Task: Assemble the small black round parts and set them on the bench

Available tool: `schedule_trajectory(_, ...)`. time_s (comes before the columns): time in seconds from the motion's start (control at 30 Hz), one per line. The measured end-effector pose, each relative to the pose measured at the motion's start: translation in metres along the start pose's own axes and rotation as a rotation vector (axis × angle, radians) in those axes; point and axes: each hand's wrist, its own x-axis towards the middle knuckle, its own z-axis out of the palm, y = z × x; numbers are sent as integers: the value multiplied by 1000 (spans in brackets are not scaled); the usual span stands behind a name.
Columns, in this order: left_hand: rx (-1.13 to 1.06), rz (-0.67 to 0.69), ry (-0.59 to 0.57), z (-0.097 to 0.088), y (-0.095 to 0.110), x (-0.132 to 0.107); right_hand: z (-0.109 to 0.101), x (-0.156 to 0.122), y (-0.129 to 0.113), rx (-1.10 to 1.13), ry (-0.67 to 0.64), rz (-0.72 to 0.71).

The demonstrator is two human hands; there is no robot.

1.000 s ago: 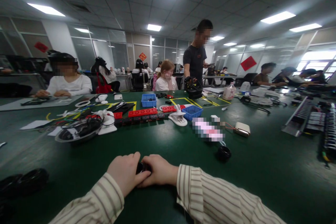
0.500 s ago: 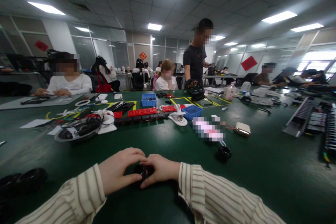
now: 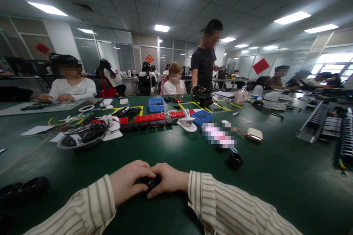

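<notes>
Near the front of the green table (image 3: 176, 145), my left hand (image 3: 131, 180) and my right hand (image 3: 170, 179) come together around a small black wheel-like part (image 3: 151, 183). Fingers and thumbs of both hands are curled about it from either side, so most of the part is covered. Left and right fingertips touch each other at its far side. To the lower left lie similar black rounded parts (image 3: 34, 188), like small tyres. Another black ring-shaped piece (image 3: 235, 160) rests to the right, beside a blurred-out pink item (image 3: 220, 136).
Beyond my hands stand a round tray (image 3: 78, 146) of black items, red-and-black blocks (image 3: 150, 118) in a row, a white clip (image 3: 187, 123) and a blue bin (image 3: 202, 118). A cream-coloured device (image 3: 254, 136) lies right. A person in black (image 3: 204, 66) stands across the table.
My left hand has moved slightly right and closed in on the black part, covering more of it. My right hand has hardly moved.
</notes>
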Motion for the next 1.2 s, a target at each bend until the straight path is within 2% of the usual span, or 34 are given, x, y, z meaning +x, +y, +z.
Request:
schedule_trajectory(0.1,91,-175,76,6,11,1,9,0,-1,56,74,79)
schedule_trajectory(0.17,188,-304,135,9,18,2,14,1,-2,15,149,122)
schedule_trajectory(0.23,262,-366,164,10,22,1,16,1,-4,-37,193,152)
schedule_trajectory(0.33,268,-330,169,5,22,0,12,1,-5,-40,162,151)
schedule_trajectory(0.47,201,-165,169,-3,14,-2,1,0,-3,1,50,115)
schedule_trajectory(0.63,18,-40,17,-9,3,-5,-7,0,0,64,-34,3)
schedule_trajectory(0.77,-74,-4,-64,-9,-8,-4,-7,0,2,73,-60,19)
schedule_trajectory(0.9,-1,-116,-28,-5,-4,0,1,0,0,18,35,103)
schedule_trajectory(1.07,266,-435,120,6,17,6,18,2,-2,-140,259,250)
schedule_trajectory(1.13,338,-471,151,9,22,6,20,1,-3,-187,303,240)
schedule_trajectory(1.2,352,-441,167,9,21,5,18,0,-6,-185,293,209)
